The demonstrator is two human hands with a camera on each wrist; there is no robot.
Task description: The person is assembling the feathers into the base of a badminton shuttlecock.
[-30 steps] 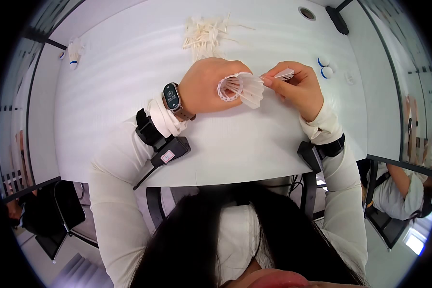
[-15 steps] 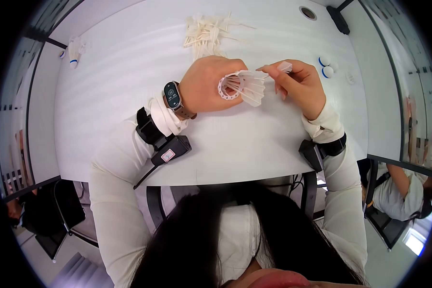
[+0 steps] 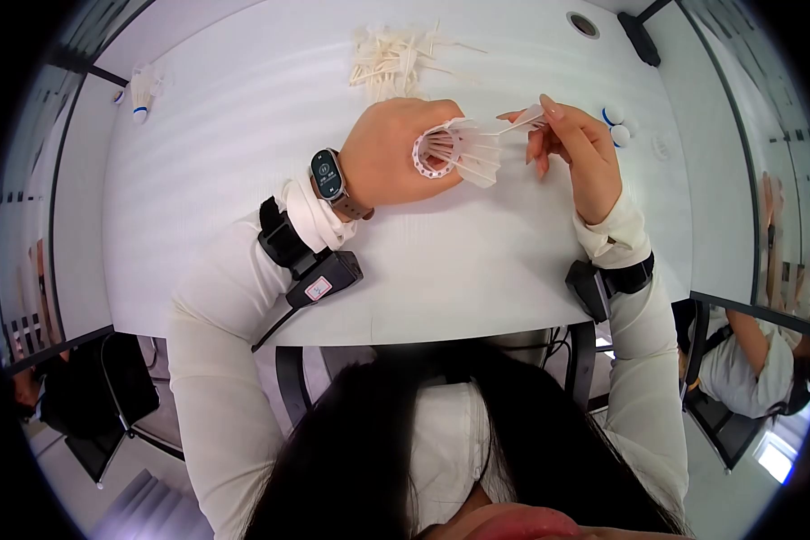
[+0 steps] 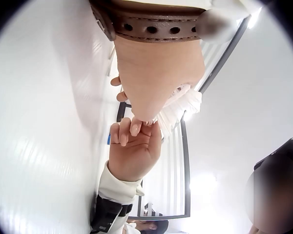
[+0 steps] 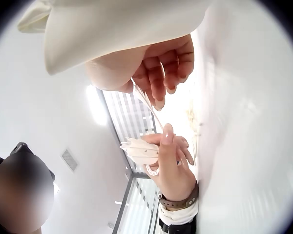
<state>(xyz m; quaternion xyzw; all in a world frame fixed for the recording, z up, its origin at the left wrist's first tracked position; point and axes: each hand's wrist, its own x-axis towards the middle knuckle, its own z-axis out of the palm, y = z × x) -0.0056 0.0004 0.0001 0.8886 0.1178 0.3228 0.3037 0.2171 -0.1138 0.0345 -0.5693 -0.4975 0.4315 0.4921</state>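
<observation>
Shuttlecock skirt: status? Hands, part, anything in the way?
Left hand holding shuttlecock skirt. Right hand pinching single feather, stem pointing toward skirt. Skirt's flared edge exposed in head view. Nothing visibly blocking.

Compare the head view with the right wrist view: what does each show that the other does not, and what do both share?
Only the head view: the watch screen, the table hole and two blue-banded caps.

Only the right wrist view: the ceiling with its vent.

Both: the left hand gripping the white skirt, and the right hand holding a feather.
</observation>
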